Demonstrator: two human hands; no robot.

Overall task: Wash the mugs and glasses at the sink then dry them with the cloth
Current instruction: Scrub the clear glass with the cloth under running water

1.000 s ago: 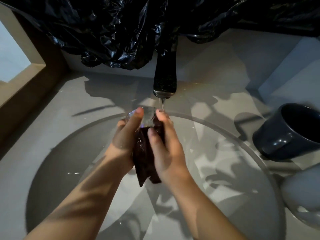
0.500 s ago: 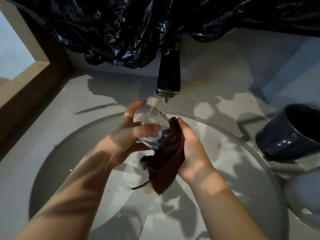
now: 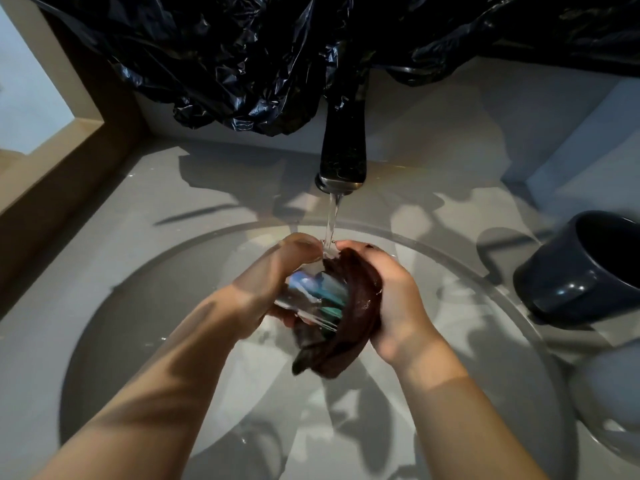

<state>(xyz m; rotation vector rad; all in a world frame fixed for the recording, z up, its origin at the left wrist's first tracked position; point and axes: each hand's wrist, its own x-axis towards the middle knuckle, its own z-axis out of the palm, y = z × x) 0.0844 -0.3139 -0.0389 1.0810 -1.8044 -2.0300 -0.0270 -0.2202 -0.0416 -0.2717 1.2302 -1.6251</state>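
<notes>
A clear glass [image 3: 313, 294] lies tilted over the round sink [image 3: 145, 306], its rim up under the running water from the dark tap [image 3: 341, 161]. My left hand [image 3: 273, 282] grips the glass from the left, thumb near the rim. My right hand [image 3: 391, 296] holds a wet dark brown cloth [image 3: 341, 327] wrapped against the glass's right side and underside. A dark blue mug [image 3: 581, 268] lies tipped on the counter at the right. A white mug [image 3: 613, 396] shows partly at the right edge.
Crumpled black plastic sheeting [image 3: 242, 64] hangs over the back wall above the tap. A wooden frame [image 3: 62, 147] borders the grey counter [image 3: 104, 220] on the left.
The glass has tipped from pointing up-left to lying more sideways, and my left thumb has closed onto its rim. My right hand has wrapped the cloth further round the glass.
</notes>
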